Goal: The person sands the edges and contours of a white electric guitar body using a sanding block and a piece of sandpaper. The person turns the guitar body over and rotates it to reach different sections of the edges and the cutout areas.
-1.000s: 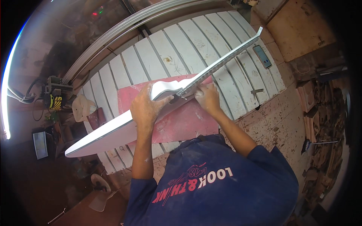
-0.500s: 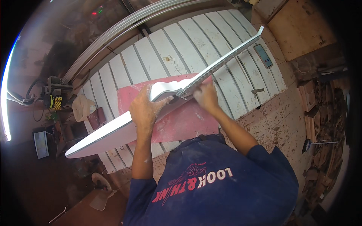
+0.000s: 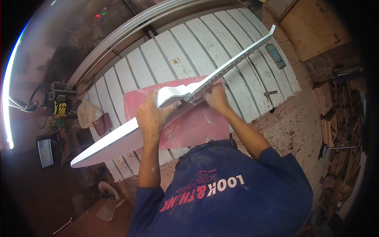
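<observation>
A long white guitar-shaped workpiece (image 3: 114, 136) stands on edge, slanting from lower left to upper right. Its broad body tapers to a rounded end, and a wavy cutout shows near the middle. The narrow neck (image 3: 233, 61) has a dark notched edge and a bent tip. My left hand (image 3: 152, 114), dusted white, grips the body beside the cutout, thumb on the near side. Close to where the neck meets the body, my right hand (image 3: 217, 98) is at the near face. Motion smears its fingers, so whether they hold anything is hidden. A pink sheet (image 3: 197, 126) lies beneath.
The white slatted table (image 3: 166, 49) carries a phone-like device (image 3: 275, 56) and a small metal clamp piece (image 3: 270, 93) at right. A cap (image 3: 87, 113) sits at its left edge. A metal gantry rail (image 3: 118, 39) runs behind; wood pieces (image 3: 339, 130) are stacked at far right.
My right hand has shifted slightly along the workpiece near the neck joint, still blurred. My left hand keeps its grip, and the whole view has turned a little.
</observation>
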`<state>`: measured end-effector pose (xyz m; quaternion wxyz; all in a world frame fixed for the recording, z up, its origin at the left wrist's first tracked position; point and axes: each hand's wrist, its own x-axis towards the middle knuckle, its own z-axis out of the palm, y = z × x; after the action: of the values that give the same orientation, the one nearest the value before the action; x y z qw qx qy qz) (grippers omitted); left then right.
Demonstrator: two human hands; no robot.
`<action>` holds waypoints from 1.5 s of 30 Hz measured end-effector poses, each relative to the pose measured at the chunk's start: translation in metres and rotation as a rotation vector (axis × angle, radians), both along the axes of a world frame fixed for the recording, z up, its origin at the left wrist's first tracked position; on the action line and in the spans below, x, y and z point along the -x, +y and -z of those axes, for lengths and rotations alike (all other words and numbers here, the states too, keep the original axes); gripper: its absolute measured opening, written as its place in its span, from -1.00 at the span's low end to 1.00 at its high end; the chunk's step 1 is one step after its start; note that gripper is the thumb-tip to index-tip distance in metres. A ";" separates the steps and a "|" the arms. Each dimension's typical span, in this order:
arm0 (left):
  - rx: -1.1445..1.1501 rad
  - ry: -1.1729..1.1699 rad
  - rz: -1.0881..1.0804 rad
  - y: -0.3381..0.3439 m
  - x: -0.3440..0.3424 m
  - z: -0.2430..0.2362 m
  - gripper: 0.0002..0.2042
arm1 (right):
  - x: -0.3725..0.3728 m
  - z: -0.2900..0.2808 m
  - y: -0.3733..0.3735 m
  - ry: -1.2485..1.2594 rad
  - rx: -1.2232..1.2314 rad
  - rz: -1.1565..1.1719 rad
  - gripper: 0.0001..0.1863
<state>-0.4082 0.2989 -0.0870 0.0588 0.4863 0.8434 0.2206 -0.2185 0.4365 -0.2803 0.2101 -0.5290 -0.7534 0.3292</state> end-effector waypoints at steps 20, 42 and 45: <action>0.055 -0.078 -0.054 0.006 -0.003 -0.007 -0.27 | -0.047 -0.013 0.026 -0.297 0.429 -0.701 0.37; 0.112 -0.160 -0.071 0.020 0.008 -0.019 -0.27 | -0.068 -0.077 -0.015 -0.562 0.325 -0.587 0.03; 0.119 -0.165 -0.080 0.017 0.011 -0.017 -0.27 | -0.062 -0.087 -0.020 -0.501 0.271 -0.609 0.12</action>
<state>-0.4191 0.3155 -0.0701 0.1480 0.4282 0.8659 0.2118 -0.1564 0.4166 -0.1933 -0.1580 -0.3686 -0.8532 0.3335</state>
